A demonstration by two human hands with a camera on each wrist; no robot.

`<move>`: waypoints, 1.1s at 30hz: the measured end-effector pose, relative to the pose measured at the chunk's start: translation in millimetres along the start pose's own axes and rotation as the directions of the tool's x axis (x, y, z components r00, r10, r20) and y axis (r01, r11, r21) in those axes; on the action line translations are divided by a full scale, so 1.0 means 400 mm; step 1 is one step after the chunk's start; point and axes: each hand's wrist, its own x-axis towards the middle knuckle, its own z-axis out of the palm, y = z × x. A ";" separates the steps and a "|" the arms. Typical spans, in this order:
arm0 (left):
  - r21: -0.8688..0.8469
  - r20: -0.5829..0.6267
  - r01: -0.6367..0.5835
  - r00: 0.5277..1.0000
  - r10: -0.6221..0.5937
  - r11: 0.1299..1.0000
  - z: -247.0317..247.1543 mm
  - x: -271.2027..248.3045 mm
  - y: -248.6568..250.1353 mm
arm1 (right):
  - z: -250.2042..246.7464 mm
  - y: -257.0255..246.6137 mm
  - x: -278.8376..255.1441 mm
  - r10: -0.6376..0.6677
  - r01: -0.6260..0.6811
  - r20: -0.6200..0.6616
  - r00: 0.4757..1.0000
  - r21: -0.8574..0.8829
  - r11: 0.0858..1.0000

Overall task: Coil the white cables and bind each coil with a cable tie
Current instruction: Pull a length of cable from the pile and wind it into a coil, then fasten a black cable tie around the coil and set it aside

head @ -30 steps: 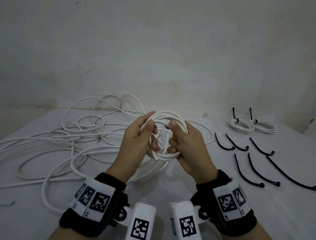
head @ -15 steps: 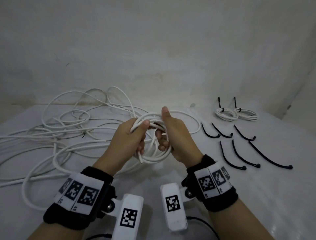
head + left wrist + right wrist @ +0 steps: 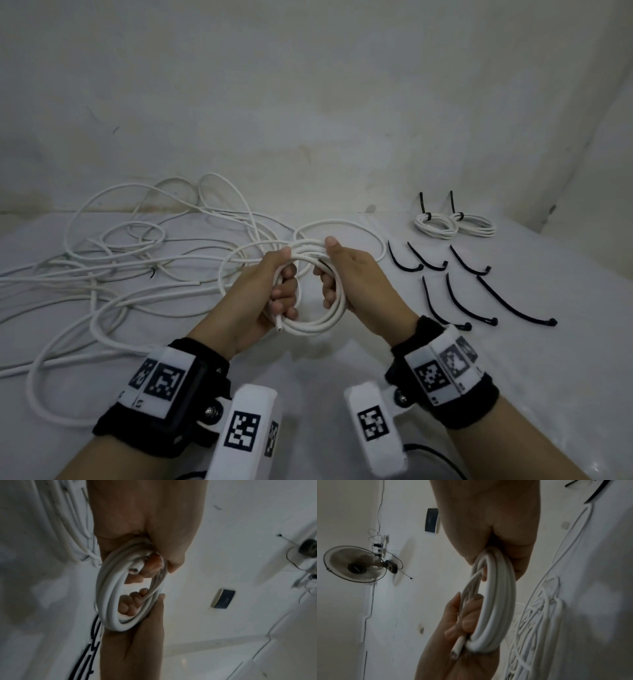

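While the small round coil of white plastic cable (image 3: 310, 291) hangs mid-frame above the table, the left hand (image 3: 263, 294) and right hand (image 3: 356, 281) grip its opposite sides, probably so its loops cannot spring apart before binding; curved black cable ties (image 3: 455, 291) lie ready at right.

White cable coil (image 3: 310, 320), unbound, midair

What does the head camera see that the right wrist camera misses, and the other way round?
Only the head view shows the two finished coils already bound with ties, and the six loose black cable ties laid out in rows on the table. Only the right wrist view shows a wall fan and a dark wall panel. Both show the left hand and right hand gripping the white coil, its cut end sticking out, and the uncoiled cable.
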 end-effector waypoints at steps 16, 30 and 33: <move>0.214 0.160 0.062 0.982 -0.098 0.975 0.032 -0.029 -0.021 | -0.354 0.034 -0.002 0.393 -0.313 -0.252 0.884 -0.944 0.100; 0.267 0.167 0.047 0.981 -0.094 0.963 0.021 -0.036 -0.017 | -0.126 -0.044 0.028 -0.094 0.069 -0.041 0.995 -0.408 0.910; 0.247 0.151 0.046 0.985 -0.085 0.968 0.015 -0.029 -0.012 | -0.081 -0.025 0.051 -0.185 0.148 -0.037 0.982 -0.459 0.876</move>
